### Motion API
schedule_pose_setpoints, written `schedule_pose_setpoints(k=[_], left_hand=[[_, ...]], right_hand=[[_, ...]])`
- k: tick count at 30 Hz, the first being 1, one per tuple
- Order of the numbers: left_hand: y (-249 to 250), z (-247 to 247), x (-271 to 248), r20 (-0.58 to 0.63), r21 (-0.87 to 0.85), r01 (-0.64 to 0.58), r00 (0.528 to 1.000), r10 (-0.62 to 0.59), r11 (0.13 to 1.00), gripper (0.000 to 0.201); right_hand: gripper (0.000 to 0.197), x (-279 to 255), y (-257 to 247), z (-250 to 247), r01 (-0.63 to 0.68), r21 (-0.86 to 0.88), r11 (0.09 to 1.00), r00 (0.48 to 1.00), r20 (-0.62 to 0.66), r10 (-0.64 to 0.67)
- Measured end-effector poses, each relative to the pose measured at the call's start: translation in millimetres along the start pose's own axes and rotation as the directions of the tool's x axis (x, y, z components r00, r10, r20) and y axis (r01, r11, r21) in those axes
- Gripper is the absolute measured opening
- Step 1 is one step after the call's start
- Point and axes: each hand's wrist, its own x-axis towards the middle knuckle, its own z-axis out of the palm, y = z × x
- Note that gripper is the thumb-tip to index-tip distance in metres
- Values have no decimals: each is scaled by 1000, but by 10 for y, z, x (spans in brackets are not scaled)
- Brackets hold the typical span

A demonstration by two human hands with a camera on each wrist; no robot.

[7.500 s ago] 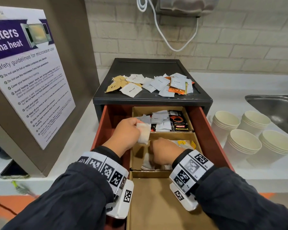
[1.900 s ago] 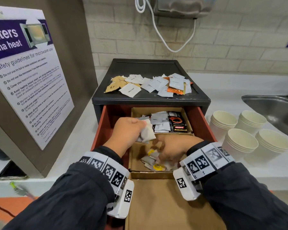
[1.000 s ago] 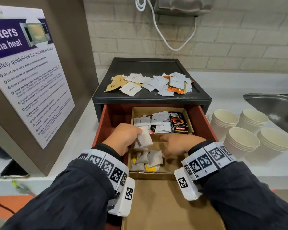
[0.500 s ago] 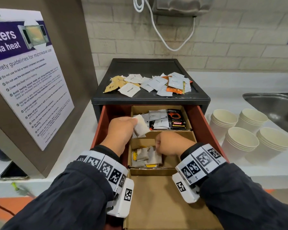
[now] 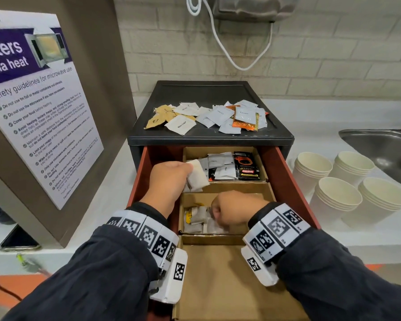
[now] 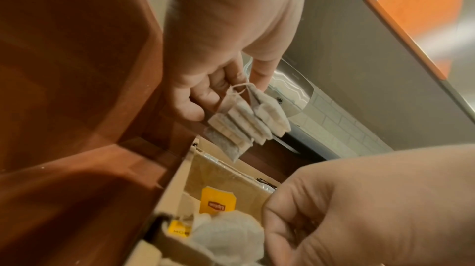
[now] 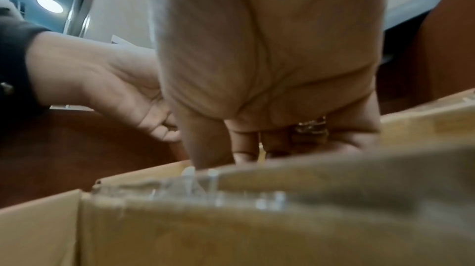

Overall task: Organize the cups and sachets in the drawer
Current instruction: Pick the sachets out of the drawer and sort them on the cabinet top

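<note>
Three cardboard compartments in drawer: sachets rear, tea bags middle

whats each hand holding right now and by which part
The left hand pinches a bunch of tea bags by their top ends, where the strings gather. The right hand is curled among tea bags in the drawer; its hold is hidden.

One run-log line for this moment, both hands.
left hand: holds tea bag bundle | right hand: curled in middle compartment, grip unclear | paper cups: on counter
</note>
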Motion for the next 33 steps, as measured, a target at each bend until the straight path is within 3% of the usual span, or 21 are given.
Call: schedule_pose_setpoints(k=[4,6,8,11,16,20,22,24,26,28,31,33], left_hand=[[-11,7,22,-2,-10,1,1000,-1,1000,9],[-12,7,28,-4,-5,2,1000,-2,1000,8],[-20,17,44,2,0,-2,1000,2,1000,11],[-29,22,52,-3,5,-8,1000,8,1000,20],[-49,22,73,13,20,-12,1000,11,1000,21],[-55,27,59,28,43,-18,999,17,999,24],[-52,28,55,32,55,-22,999,20,998,25],[-53,19,57,36,69,-28,999,26,997,26],[-66,11,57,56,94,-59,997,54,994,26],[-90,7,59,74,132,-110,992,101,985,24],[-115,5,63,78,190,-167,985,154,967,20],[-127,11,71,85,216,-190,981,175,958,20]], right_hand=[[24,-32,123,-127,-21,190,982,996,-76,36],[20,-69,193,-195,-62,234,970,989,-116,91],[9,-99,242,-223,-156,144,977,982,-88,169],[28,-101,267,-183,-297,132,946,955,23,296],[42,-13,196,-106,-237,60,970,971,-20,238],[44,28,123,-57,-135,-62,989,988,66,139],[36,12,106,-50,-113,-146,983,985,109,130],[14,-7,116,-43,-86,-186,979,989,106,107],[11,-14,169,-49,-77,-125,989,997,21,80],[25,-27,239,-111,-91,77,993,993,-62,96],[28,-87,314,-236,-28,322,946,984,-155,82],[24,-109,304,-241,-16,334,943,985,-155,71]])
